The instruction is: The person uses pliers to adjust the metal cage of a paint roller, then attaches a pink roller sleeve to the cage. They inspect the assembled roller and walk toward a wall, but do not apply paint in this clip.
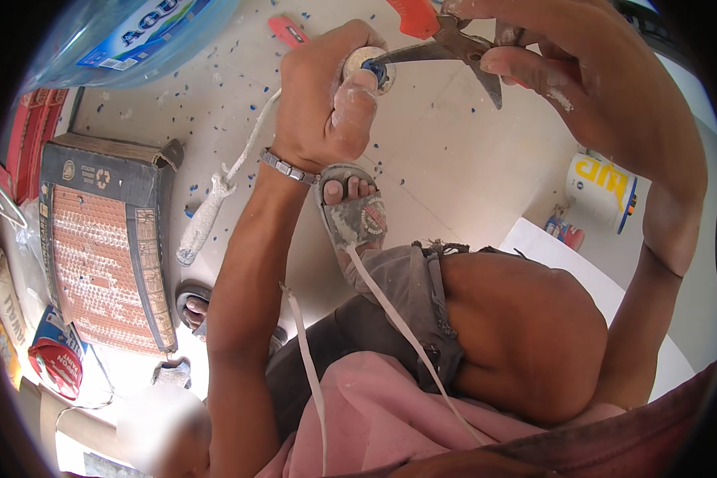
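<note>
My left hand, with a metal bracelet at its wrist, grips a small round off-white piece with a blue core. Its thumb presses near the blue core. In my right hand are scissors with orange-red handles, their worn blades spread apart. One blade reaches to the blue core; the other points down over the floor. Below my left hand hangs or lies a whitish cord, leading toward a plaster-smeared, handle-like end. Whether the cord joins the round piece is hidden by my hand.
Small blue scraps litter the pale floor. A large clear-blue water bottle, a red-handled tool, a dusty carton, a paint can and a white bucket stand or lie around. My sandalled foot is below my hands.
</note>
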